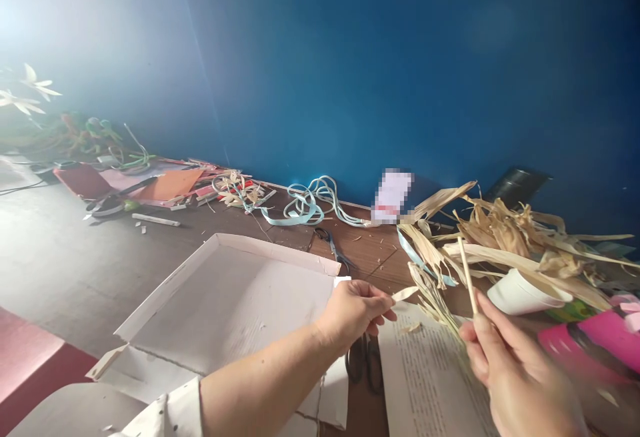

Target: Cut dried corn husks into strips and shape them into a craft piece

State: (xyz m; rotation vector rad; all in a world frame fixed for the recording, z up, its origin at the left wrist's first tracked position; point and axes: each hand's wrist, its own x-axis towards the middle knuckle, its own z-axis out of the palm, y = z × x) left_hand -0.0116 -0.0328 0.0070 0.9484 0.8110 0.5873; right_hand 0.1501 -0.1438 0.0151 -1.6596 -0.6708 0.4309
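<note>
Left hand closed in pinch: thumb and finger tips squeeze one end of husk strip, so rest pokes out free toward other hand. Right hand curled round low end of stick. Stick points up, top tilted left, near strip, not touching. Both held above printed page. Strip pale, flat, short, pointy like small leaf. Stick thin, straight, light tan. Pile of dry husks just behind, easy to reach. White box lies open at left.

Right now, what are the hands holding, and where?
Left hand pinches a pale husk strip by one end; right hand grips a thin wooden stick near its bottom.
</note>
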